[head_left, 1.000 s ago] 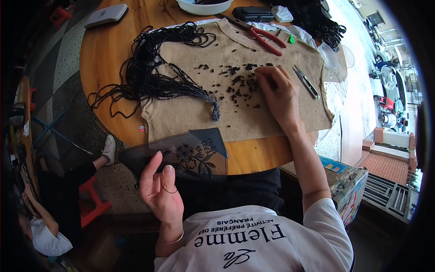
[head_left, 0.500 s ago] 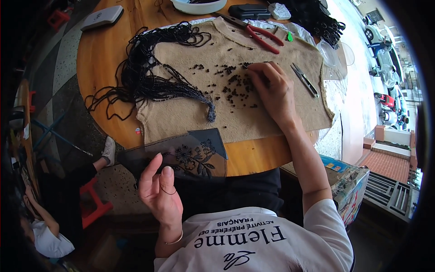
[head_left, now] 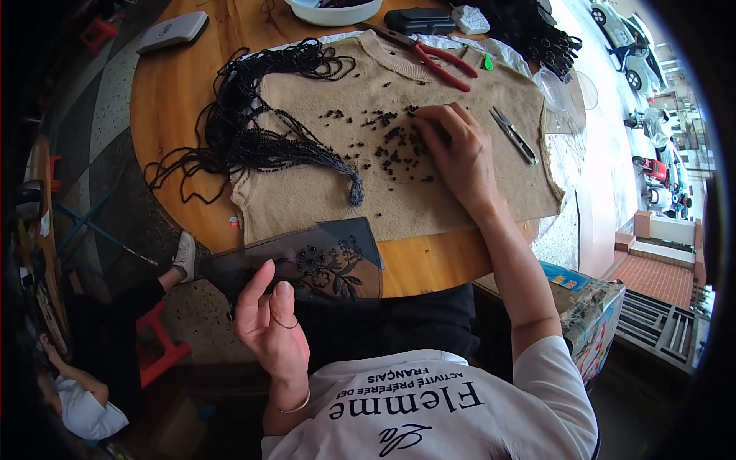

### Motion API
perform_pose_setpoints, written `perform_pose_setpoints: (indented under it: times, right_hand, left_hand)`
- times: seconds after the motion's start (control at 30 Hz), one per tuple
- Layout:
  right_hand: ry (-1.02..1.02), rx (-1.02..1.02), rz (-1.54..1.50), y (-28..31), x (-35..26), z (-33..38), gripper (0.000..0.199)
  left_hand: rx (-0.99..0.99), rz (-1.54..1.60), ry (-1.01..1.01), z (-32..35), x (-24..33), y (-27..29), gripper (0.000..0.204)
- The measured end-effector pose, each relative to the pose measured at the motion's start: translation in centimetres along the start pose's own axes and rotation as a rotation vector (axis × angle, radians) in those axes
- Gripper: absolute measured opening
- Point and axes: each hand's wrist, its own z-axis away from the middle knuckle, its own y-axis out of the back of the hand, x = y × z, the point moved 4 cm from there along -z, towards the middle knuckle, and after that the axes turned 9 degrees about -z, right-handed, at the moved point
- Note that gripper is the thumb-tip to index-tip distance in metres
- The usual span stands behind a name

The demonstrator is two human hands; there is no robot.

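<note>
A beige knit garment piece (head_left: 307,207) covers much of the wooden table, with small black beads (head_left: 399,142) scattered over its middle. My right hand (head_left: 464,157) rests at the beads' right side, thumb and fingers pinched together; what sits between the tips is too small to make out. Near the table's front edge lies a sheer dark fabric with floral embroidery (head_left: 326,268). My left hand (head_left: 274,330) is at its lower edge, thumb and index finger raised, the other fingers partly hidden. A thin dark line crosses the thumb. Strings of black beads (head_left: 238,130) lie bunched at left.
Red-handled pliers (head_left: 445,65) and thread snips (head_left: 515,136) lie on the beige cloth. Farther back stand a white bowl (head_left: 333,14), a black case (head_left: 419,21) and a white case (head_left: 173,32). A taped box (head_left: 586,307) stands right; another person (head_left: 88,402) sits at left.
My right hand has shifted very slightly up and left among the beads. My left hand and the embroidered fabric stay in place. At far left, the other person's arm has moved.
</note>
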Motion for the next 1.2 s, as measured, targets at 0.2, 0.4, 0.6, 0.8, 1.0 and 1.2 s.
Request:
perform_pose_setpoints:
  times: [0.2,0.4,0.6,0.8,1.0,1.2]
  right_hand:
    - [0.118,-0.075,0.07,-0.9,-0.5,0.1,0.019]
    - [0.181,-0.043,0.106,0.3,-1.0,0.2,0.022]
    - [0.14,0.283,-0.074,3.9,-2.4,2.0,0.018]
    - [0.188,0.152,-0.585,7.2,-14.3,8.7,0.011]
    - [0.22,0.111,-0.632,6.2,-19.8,12.2,0.016]
    - [0.305,0.183,-0.631,7.2,-21.2,13.8,0.016]
  left_hand:
    - [-0.077,-0.031,-0.012,0.5,0.7,0.3,0.037]
    - [-0.029,-0.092,0.042,0.0,2.1,-1.3,0.041]
    - [-0.114,-0.077,-0.093,1.0,4.4,-1.3,0.044]
    - [-0.248,-0.138,-0.301,3.2,7.5,-2.5,0.045]
    - [-0.284,-0.25,-0.497,6.5,10.6,-4.3,0.047]
    - [-0.264,-0.228,-0.643,9.4,12.2,-4.4,0.047]
